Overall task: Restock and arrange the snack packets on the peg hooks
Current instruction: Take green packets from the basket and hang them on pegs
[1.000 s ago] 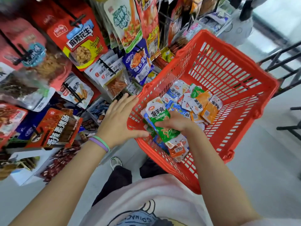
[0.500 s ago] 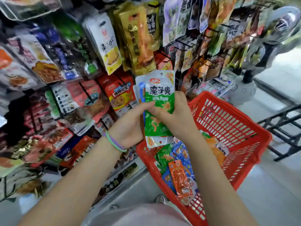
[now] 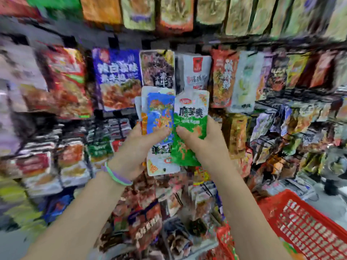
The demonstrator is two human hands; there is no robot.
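I hold a small fan of snack packets up in front of the peg wall. My left hand (image 3: pixel 139 147) grips a blue packet (image 3: pixel 160 113) with white and orange ones stacked behind it. My right hand (image 3: pixel 201 139) pinches a green-and-white packet (image 3: pixel 191 117) beside the blue one, thumb on its front. The two thumbs nearly touch. Hanging packets (image 3: pixel 157 68) fill the hooks right behind. The picture is blurred.
A red plastic basket (image 3: pixel 308 228) sits at the lower right. Rows of hanging packets cover the wall on every side, including a blue one (image 3: pixel 118 77) upper left. More packets lie on lower shelves (image 3: pixel 150 222). A grey fan base (image 3: pixel 334 166) stands at the far right.
My view has swung up from the basket to the peg wall. Both hands lifted the packets out of the basket, and the blue one now fans out left of the green one.
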